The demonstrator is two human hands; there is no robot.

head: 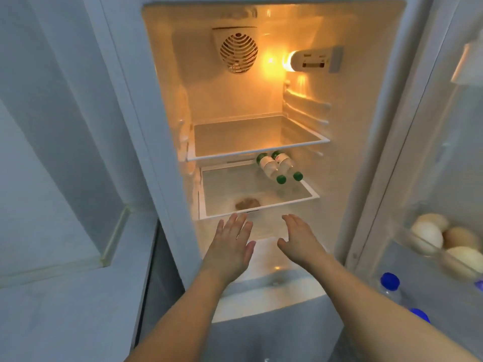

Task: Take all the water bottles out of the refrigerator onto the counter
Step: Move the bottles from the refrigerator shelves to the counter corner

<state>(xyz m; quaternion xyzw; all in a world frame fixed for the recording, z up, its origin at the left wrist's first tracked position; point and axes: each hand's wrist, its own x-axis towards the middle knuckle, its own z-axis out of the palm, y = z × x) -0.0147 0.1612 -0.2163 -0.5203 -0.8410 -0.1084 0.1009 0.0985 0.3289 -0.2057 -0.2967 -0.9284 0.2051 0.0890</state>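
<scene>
The refrigerator stands open and lit. Two water bottles with green caps lie side by side on the second glass shelf, at its back right: the left bottle and the right bottle, caps pointing toward me. My left hand and my right hand reach forward just below that shelf's front edge, fingers straight, palms facing each other, holding nothing. In the door's lower rack stand two bottles with blue caps, the upper one and the lower one, mostly hidden.
The upper glass shelf holds nothing. A brownish lump shows through the second shelf near its front. Several eggs sit in the door rack on the right. A pale counter and wall ledge lie to the left.
</scene>
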